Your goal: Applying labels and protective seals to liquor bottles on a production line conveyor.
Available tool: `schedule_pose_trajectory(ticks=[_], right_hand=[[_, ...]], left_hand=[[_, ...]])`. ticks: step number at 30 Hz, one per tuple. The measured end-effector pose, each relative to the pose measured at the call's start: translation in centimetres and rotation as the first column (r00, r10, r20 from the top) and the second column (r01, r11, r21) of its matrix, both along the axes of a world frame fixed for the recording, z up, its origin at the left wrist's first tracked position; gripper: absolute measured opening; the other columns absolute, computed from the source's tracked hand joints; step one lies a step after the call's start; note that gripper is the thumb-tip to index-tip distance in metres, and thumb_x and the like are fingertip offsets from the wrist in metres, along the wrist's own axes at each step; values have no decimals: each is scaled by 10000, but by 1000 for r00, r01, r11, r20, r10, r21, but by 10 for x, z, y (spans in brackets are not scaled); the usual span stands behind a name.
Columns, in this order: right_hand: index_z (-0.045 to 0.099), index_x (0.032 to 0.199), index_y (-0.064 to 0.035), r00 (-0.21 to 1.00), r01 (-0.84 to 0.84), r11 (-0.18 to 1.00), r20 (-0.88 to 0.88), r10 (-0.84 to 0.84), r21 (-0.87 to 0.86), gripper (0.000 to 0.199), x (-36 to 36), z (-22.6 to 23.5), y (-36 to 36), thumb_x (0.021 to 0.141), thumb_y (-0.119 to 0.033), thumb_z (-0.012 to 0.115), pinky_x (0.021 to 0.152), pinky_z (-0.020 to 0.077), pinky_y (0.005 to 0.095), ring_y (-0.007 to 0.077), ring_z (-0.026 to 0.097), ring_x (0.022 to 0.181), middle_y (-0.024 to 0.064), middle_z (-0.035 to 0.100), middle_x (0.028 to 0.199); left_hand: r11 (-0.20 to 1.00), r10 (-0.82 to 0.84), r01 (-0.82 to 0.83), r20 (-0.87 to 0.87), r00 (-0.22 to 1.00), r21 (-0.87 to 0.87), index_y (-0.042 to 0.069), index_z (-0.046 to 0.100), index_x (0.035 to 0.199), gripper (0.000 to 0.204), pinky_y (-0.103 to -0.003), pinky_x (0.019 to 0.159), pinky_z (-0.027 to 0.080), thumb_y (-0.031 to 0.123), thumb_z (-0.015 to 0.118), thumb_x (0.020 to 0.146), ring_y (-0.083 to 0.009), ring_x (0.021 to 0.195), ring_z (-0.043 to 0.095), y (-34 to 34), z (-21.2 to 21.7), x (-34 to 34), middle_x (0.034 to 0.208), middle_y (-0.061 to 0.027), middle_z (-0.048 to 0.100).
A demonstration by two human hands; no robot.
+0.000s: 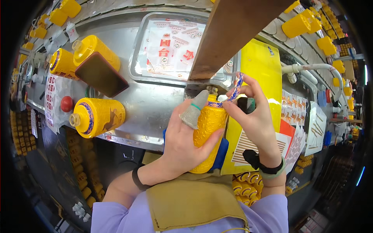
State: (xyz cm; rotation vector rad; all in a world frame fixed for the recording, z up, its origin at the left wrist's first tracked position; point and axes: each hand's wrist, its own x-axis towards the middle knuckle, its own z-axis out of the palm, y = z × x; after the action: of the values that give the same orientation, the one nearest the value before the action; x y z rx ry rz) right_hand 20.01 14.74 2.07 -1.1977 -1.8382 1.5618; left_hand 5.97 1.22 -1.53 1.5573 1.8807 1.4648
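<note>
My left hand [179, 145] is closed around a yellow embossed bottle [209, 128], with grey fabric covers on its fingertips. The bottle has a clear neck and leans against a blue support [222, 155] in front of my apron. Around the bottle's shoulder runs a blue-and-white patterned strip [236, 88]; one part lies on the bottle and its free end curves upward. My right hand [254, 120] pinches this strip between thumb and fingers at the bottle's right side. A dark cover [246, 105] sits on one of its fingers.
Yellow bottles [99, 116] and a propped phone [101, 75] stand left on the metal bench. Behind is a metal tray [136, 64] with printed sheets. A wooden beam [229, 35] slants overhead. A yellow board [260, 73] and striped decal sheet [248, 149] lie right.
</note>
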Motion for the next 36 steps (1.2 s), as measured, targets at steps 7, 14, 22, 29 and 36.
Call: schedule_pose_trajectory(ticks=[7,14,22,29,36], right_hand=[[682,910,17,841,-101,938,532,-97,332,216,25,11,5,851,-149,808,631,473,312,202,623,679,103,622,737],[737,1131,-57,986,-167,744,104,131,647,318,11,-12,-23,816,-84,778,769,509,379,298,615,888,116,667,1036],[753,1040,-40,994,-109,806,60,91,582,179,13,-15,-22,868,-81,731,769,513,367,290,644,882,118,700,991],[759,1008,-24,997,-64,841,78,26,537,136,17,-13,-20,922,-85,674,774,522,354,289,662,870,128,708,975],[757,1093,-53,996,-87,819,41,77,568,222,4,-14,-30,880,-101,716,772,515,353,281,639,912,116,685,1026]], left_hand=[[999,-4,2,73,997,32,-36,526,1385,712,-443,972,502,136,852,776,-380,1133,604,1,-1,-4,1231,-185,634],[999,-27,25,102,994,25,-35,522,1396,714,-424,970,510,126,846,780,-354,1122,623,1,-8,-8,1218,-172,645],[994,-103,80,405,909,73,-51,464,1426,704,-401,1046,487,91,799,824,-270,1209,607,-3,-27,-16,1302,-193,599],[971,-218,113,586,780,211,-58,456,1413,685,-401,1077,461,87,783,829,-288,1263,567,1,-34,-27,1359,-205,551],[997,-76,76,215,974,6,0,573,1339,699,-420,1017,487,138,876,725,-364,1177,598,-2,0,-12,1304,-197,595]])
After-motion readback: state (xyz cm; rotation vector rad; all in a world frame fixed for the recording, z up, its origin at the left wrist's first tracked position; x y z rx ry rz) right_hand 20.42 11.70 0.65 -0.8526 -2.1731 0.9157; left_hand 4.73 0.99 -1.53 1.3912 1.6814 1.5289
